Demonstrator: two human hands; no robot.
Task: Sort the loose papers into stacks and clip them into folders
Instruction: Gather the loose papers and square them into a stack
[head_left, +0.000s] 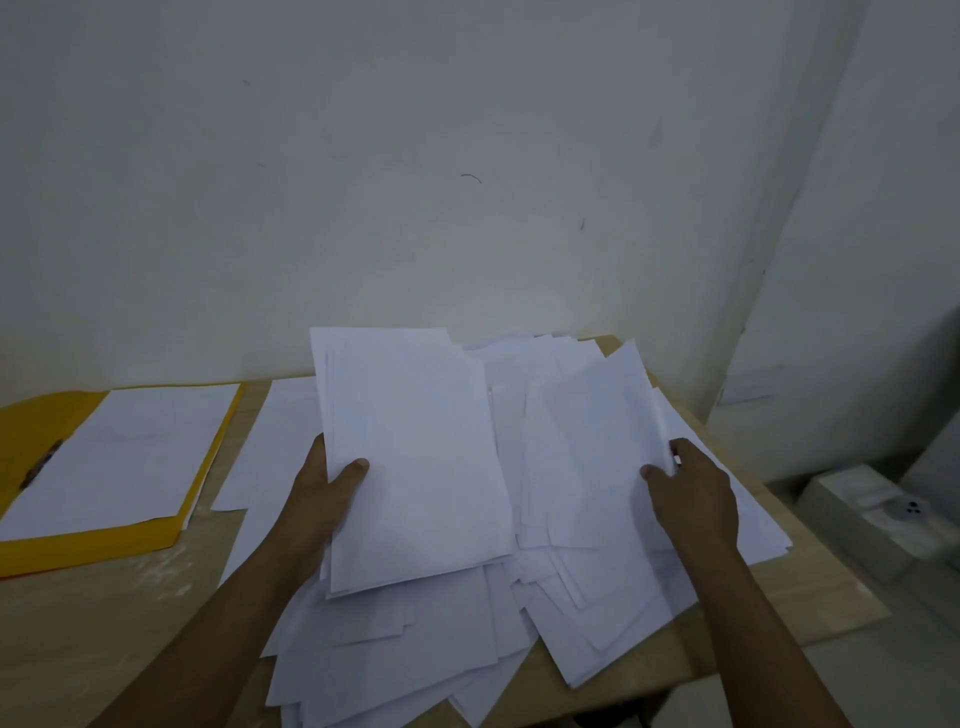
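Observation:
A big loose heap of white papers (415, 649) covers the middle and right of the wooden table (104, 649). My left hand (322, 499) grips a gathered stack of sheets (415, 457) by its left edge, thumb on top, lifted above the heap. My right hand (691, 488) pinches the right edge of a tilted sheet (587, 441) on the right of the heap. At the left lies an open yellow folder (104, 548) with a neat stack of paper (119, 452) in it, held by a dark clip (41, 462) at its left edge.
One more white sheet (275, 441) lies flat between the folder and the heap. The table stands against a pale wall (467, 156). Off the table's right edge, lower down, sits a whitish box (878, 514) with a dark round part.

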